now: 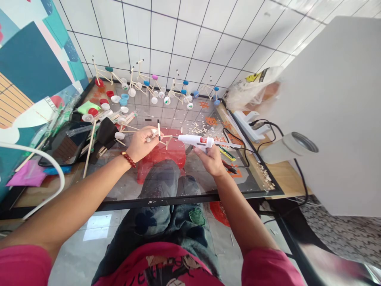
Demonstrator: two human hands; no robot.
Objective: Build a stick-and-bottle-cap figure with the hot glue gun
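Observation:
Over the glass tabletop [125, 186], my left hand [143, 143] pinches a small model of thin wooden sticks [167, 137], with a black-tipped upright piece beside the fingertips. My right hand [210, 159] is wrapped around a white glue gun [193, 140] with a glue stick out of its back. The gun's nozzle points left, close to the sticks; whether it touches them I cannot tell. Finished-looking stick models with bottle-cap wheels [184, 95] stand in a row along the tiled wall.
Loose bottle caps [115, 99], a dark tablet [64, 143] and a long stick [89, 149] lie at the left. Wood shavings [199, 128], a yellow-green cutter [227, 153] and a black cable [247, 151] are at the right, near a power strip [251, 126] and a grey cylinder [288, 147].

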